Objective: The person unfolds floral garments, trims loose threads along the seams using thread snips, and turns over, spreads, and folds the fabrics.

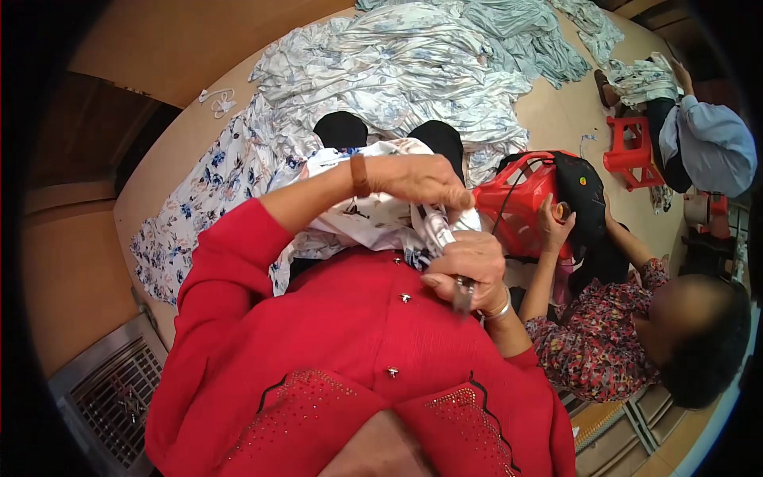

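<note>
White floral fabric (373, 208) is gathered across my lap, with a bunched strip rising between my hands. My left hand (421, 179), with a brown band at the wrist, closes its fingers on the upper part of that strip. Just below it, my right hand (469, 270), wearing a silver bracelet, is curled into a fist near my chest. A small metal tool (462, 294), which looks like thread snips, sticks out of the right fist; its tips are blurred. Whether the right fingers also grip the fabric, I cannot tell.
A big heap of floral cloth (381, 63) spreads over the floor ahead, with grey-green cloth (517, 40) behind. A red plastic stool (520, 199) stands at my right by a person (596, 342) in a patterned top. Another person (707, 143) sits farther off near a red stool (632, 151).
</note>
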### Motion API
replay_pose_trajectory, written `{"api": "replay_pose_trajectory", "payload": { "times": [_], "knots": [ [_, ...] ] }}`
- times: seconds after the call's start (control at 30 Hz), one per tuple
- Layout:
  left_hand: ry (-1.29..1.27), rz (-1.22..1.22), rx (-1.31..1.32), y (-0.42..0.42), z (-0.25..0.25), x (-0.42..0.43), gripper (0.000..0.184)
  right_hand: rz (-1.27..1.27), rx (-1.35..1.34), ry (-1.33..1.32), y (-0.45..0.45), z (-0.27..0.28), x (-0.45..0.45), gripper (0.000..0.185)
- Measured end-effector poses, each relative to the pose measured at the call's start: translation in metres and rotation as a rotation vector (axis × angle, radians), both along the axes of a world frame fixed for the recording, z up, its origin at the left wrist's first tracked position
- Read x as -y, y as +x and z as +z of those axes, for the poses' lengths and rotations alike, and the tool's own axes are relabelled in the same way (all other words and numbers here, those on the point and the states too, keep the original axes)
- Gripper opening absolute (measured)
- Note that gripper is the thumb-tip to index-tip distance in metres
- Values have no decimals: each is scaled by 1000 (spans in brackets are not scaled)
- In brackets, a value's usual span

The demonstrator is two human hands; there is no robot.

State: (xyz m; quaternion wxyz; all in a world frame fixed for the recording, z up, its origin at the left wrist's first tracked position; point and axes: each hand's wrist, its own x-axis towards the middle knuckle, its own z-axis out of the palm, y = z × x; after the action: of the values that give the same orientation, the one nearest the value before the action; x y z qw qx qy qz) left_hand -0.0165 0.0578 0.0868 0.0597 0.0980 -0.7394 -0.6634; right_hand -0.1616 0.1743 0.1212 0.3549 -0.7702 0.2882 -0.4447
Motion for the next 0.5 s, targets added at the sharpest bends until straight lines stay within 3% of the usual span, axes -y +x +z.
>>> {"api": "replay_pose_trajectory", "payload": {
  "times": [0.03,0.1,0.17,0.27,0.33,0.43,0.5],
  "knots": [
    [-62,14,96,0,2,7,58,31,53,26,-5,5,1,13],
    [-63,34,133,7,-13,26,61,17,74,26,-18,11,0,12],
    [67,127,265,20,5,32,63,6,192,112,-31,16,0,14],
    [48,184,247,36,-4,35,55,-109,232,202,-45,10,-2,17],
    [119,65,321,40,-2,30,22,-136,236,215,-47,7,0,16],
    [68,99,239,45,-12,23,16,-175,239,229,-46,8,3,10],
    [22,162,228,49,-6,22,12,-353,86,183,-42,9,5,4]
  ]
}}
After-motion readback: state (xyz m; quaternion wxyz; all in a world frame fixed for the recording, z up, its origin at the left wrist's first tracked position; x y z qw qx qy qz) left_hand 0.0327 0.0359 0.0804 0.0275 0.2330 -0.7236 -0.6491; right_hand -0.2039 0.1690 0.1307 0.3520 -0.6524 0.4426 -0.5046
